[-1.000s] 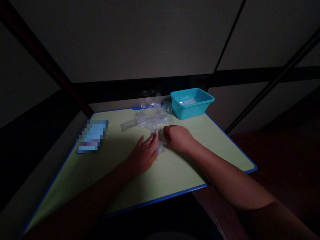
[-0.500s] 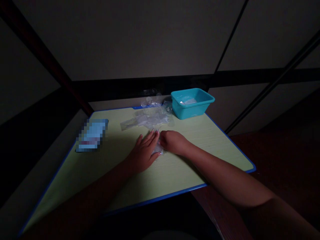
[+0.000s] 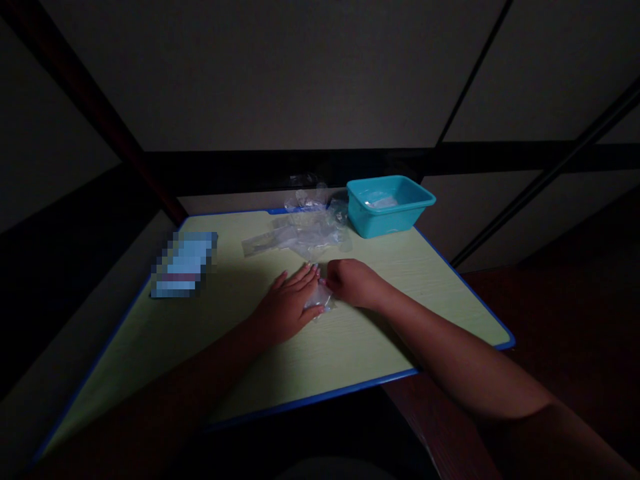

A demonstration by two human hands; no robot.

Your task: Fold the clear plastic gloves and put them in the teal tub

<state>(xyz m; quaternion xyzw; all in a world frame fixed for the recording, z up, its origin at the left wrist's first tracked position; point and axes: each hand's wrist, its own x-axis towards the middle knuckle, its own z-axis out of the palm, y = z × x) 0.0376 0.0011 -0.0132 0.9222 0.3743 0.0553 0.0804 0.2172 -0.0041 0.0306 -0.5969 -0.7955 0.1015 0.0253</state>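
Observation:
My left hand (image 3: 286,308) lies flat on a thin clear plastic piece (image 3: 319,297), fingers stretched out and thumb apart. Most of that piece is covered by the palm and fingers. Just to the right, my right hand (image 3: 354,283) is closed, its curled fingertips at the right edge of the same plastic; the exact grip is partly hidden. Beyond both hands lies a loose, crumpled pile of clear plastic pieces (image 3: 310,235).
A turquoise plastic basket (image 3: 387,223) at the table's back right corner holds some clear, whitish material. A blurred-out bluish flat object (image 3: 185,263) lies at the left edge. The pale yellow table (image 3: 280,387) has a blue rim; wall panels stand behind it.
My right hand has shifted slightly to the right, and a bit more of the plastic shows between the hands. My left hand stays flat. The view has moved a little.

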